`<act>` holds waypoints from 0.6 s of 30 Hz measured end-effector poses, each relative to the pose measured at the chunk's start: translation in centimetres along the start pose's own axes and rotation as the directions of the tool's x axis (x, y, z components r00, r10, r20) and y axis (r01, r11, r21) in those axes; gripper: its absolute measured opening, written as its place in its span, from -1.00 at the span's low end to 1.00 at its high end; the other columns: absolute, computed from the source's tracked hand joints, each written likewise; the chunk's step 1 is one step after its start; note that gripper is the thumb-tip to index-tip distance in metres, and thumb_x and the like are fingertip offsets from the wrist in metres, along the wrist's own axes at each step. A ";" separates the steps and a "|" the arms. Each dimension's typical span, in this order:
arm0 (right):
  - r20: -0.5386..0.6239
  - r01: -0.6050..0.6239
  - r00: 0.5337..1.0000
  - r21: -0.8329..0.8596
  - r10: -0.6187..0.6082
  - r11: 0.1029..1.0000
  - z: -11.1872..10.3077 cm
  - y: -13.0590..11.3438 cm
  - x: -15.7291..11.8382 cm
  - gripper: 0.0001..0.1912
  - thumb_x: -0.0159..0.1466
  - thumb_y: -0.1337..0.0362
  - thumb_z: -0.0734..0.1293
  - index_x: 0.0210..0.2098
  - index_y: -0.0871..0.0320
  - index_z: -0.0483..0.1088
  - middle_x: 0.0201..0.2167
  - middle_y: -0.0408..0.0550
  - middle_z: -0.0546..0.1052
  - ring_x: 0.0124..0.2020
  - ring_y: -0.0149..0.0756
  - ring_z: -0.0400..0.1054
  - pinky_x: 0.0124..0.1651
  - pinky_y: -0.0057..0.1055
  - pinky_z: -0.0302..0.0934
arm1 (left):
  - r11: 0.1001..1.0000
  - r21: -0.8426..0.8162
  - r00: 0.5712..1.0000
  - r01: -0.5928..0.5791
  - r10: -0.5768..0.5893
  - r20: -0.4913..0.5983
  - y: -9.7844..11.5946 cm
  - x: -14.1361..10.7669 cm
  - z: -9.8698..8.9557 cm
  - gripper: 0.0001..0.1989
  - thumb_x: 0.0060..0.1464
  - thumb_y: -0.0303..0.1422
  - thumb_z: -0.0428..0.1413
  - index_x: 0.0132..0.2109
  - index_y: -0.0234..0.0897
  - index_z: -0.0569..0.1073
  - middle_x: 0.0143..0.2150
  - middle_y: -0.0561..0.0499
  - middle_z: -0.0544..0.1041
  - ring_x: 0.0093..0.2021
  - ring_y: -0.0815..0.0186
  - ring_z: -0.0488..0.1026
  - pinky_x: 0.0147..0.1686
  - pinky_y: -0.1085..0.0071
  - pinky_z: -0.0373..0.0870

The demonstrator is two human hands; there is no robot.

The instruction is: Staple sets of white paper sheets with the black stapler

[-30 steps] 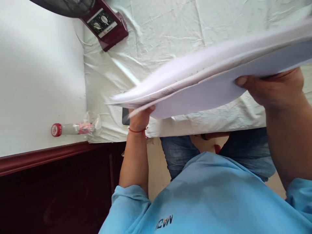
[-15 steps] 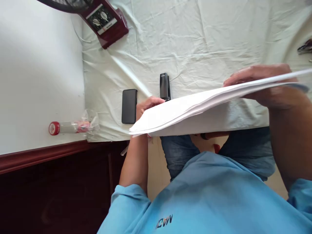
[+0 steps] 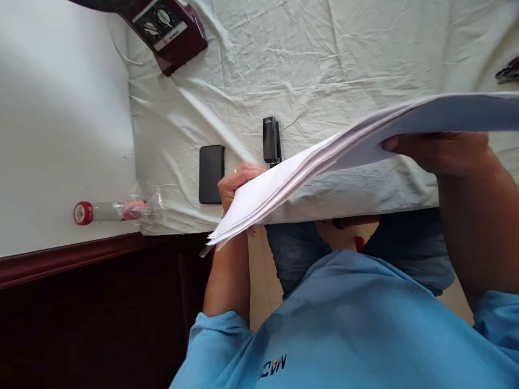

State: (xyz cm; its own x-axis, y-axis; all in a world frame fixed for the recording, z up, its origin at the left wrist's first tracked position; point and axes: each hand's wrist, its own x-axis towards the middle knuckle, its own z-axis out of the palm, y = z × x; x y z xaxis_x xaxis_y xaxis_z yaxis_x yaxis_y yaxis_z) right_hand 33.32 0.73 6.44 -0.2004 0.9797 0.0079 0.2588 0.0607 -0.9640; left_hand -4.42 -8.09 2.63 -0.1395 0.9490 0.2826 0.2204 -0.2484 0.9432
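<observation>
Between my hands, a stack of white paper sheets (image 3: 308, 167) is held up on edge and bends along its length above the table's front edge. My left hand (image 3: 240, 179) grips its left end from behind, a ring on one finger; part of the hand is hidden by the sheets. At the right, my right hand (image 3: 441, 153) holds the stack with the thumb on the near face, its other fingers hidden behind the paper. Just beyond the left part of the stack lies a black stapler (image 3: 271, 139). A black phone (image 3: 211, 174) rests left of my left hand.
A dark red fan base (image 3: 178, 40) with knobs stands at the back left. Near the wall lies a clear tube with a red cap (image 3: 83, 213) and a plastic wrapper. A small dark object (image 3: 508, 72) is at the far right. A cream cloth (image 3: 316, 65) covers the table.
The right part of the stack has tilted upward and bowed, showing its near face. My right thumb now shows on the near side. The left end of the stack has dipped slightly.
</observation>
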 end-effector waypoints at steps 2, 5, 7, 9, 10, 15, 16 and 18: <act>-0.039 0.001 0.999 0.013 -0.001 1.000 0.0 0.1 -0.1 -0.43 -0.05 -0.14 0.70 -0.37 0.16 0.51 -0.26 -0.18 0.61 -0.01 -0.15 0.59 0.27 0.10 0.53 | 0.997 0.024 0.997 -0.070 0.071 -0.019 0.4 0.1 0.1 -0.67 0.05 0.03 0.46 -0.22 -0.10 0.76 -0.28 -0.03 0.71 -0.20 0.17 0.63 -0.14 0.23 0.61; 0.036 -0.042 0.999 0.065 0.040 0.997 0.2 0.3 -0.1 -0.41 -0.09 -0.06 0.72 -0.27 0.21 0.57 -0.22 -0.13 0.63 0.00 -0.12 0.59 0.21 0.10 0.56 | 0.996 0.077 0.999 0.040 -0.041 0.017 0.0 0.0 0.3 -0.60 0.04 0.07 0.45 -0.24 -0.17 0.74 -0.28 -0.04 0.70 -0.27 0.24 0.63 -0.21 0.31 0.62; 0.072 -0.033 0.997 0.080 0.028 0.996 0.2 0.6 -0.1 -0.41 -0.07 -0.03 0.72 -0.22 0.21 0.58 -0.19 -0.15 0.63 0.01 -0.14 0.58 0.23 0.08 0.55 | 0.992 0.108 0.997 0.057 -0.062 0.043 -0.8 -0.2 0.1 -0.61 0.10 0.06 0.42 -0.36 -0.19 0.69 -0.36 0.00 0.66 -0.30 0.26 0.62 -0.16 0.29 0.64; 0.017 -0.005 1.000 0.075 0.003 0.997 0.3 1.0 -0.1 -0.43 -0.04 0.01 0.72 -0.19 0.21 0.58 -0.15 -0.17 0.63 0.05 -0.16 0.57 0.29 0.09 0.51 | 0.995 0.097 1.000 0.009 -0.011 0.023 -1.7 -0.5 0.0 -0.57 0.14 0.11 0.37 -0.39 -0.16 0.66 -0.37 0.00 0.65 -0.26 0.23 0.64 -0.06 0.23 0.65; -0.020 0.004 1.000 0.078 -0.002 0.997 0.4 1.2 -0.1 -0.44 -0.03 0.02 0.72 -0.19 0.20 0.58 -0.14 -0.18 0.63 0.05 -0.16 0.57 0.31 0.09 0.50 | 0.996 0.084 1.000 -0.003 0.003 0.005 -2.0 -0.6 0.0 -0.56 0.12 0.13 0.37 -0.37 -0.14 0.67 -0.35 0.00 0.65 -0.23 0.20 0.65 -0.02 0.21 0.66; 0.030 0.058 0.998 0.146 -0.063 0.988 1.3 1.0 0.0 -0.44 0.06 -0.08 0.68 -0.14 0.19 0.60 -0.09 -0.19 0.65 0.04 -0.22 0.58 0.25 -0.02 0.54 | 0.976 0.060 0.964 0.211 -0.198 -0.176 -1.6 -1.2 1.2 -0.43 0.12 0.20 0.34 -0.04 -0.22 0.70 -0.06 -0.12 0.74 0.09 0.08 0.68 0.30 0.17 0.55; 0.025 0.082 0.996 0.140 -0.086 0.987 1.5 0.9 0.0 -0.46 0.10 -0.10 0.66 -0.16 0.19 0.61 -0.10 -0.19 0.65 0.02 -0.26 0.57 0.24 -0.06 0.55 | 0.970 0.042 0.953 0.239 -0.227 -0.202 -1.2 -1.4 1.7 -0.37 0.13 0.21 0.32 0.06 -0.22 0.68 0.03 -0.14 0.73 0.19 0.07 0.65 0.38 0.16 0.48; -0.037 0.101 0.995 0.128 -0.097 0.987 1.6 0.6 0.1 -0.48 0.16 -0.12 0.63 -0.20 0.23 0.61 -0.15 -0.17 0.65 -0.06 -0.35 0.56 0.18 -0.15 0.56 | 0.958 -0.017 0.935 0.287 -0.283 -0.212 -0.1 -2.0 2.5 -0.33 0.12 0.22 0.33 0.15 -0.18 0.65 0.14 -0.13 0.72 0.28 0.07 0.61 0.47 0.18 0.40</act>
State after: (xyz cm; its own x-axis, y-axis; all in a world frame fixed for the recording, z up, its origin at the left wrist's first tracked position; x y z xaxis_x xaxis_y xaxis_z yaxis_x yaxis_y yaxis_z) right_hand 31.94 0.51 5.46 -0.1892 0.9757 0.1108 0.1147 0.1341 -0.9843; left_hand -1.73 -9.45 1.55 -0.3976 0.9170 0.0338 0.1549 0.0307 0.9875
